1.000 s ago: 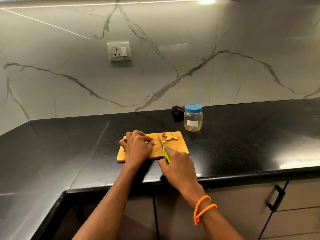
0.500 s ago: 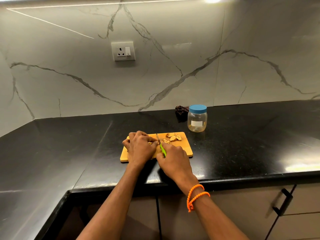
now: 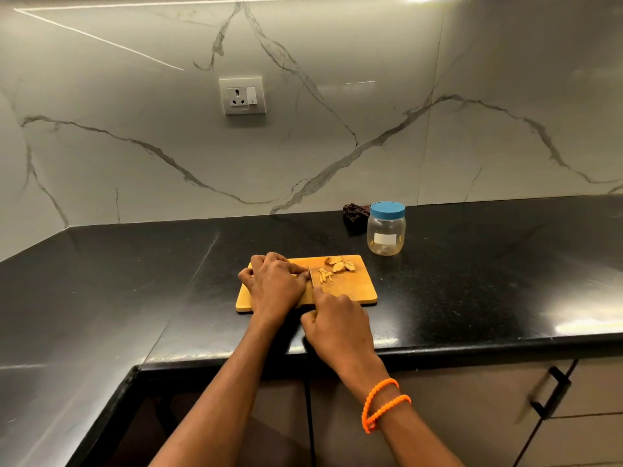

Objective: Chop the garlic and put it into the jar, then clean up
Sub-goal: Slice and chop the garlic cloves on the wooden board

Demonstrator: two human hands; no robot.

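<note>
A wooden cutting board (image 3: 357, 291) lies on the black counter near its front edge. Cut garlic pieces (image 3: 338, 266) sit at the board's far right part. My left hand (image 3: 274, 284) rests curled on the board's left half, fingers pinning something hidden beneath them. My right hand (image 3: 338, 323) grips a knife whose handle is hidden; its blade (image 3: 312, 278) stands down on the board just right of my left fingertips. A clear jar (image 3: 386, 232) with a blue lid on stands behind the board to the right.
A dark crumpled object (image 3: 354, 214) lies beside the jar against the marble wall. A wall socket (image 3: 242, 96) is above. The counter edge (image 3: 472, 348) runs in front, with cabinet doors and a black handle (image 3: 553, 392) below.
The knife blade came down from a raised tilt onto the board beside my left fingers. My right hand drew back toward the counter edge, and the green handle is now hidden.
</note>
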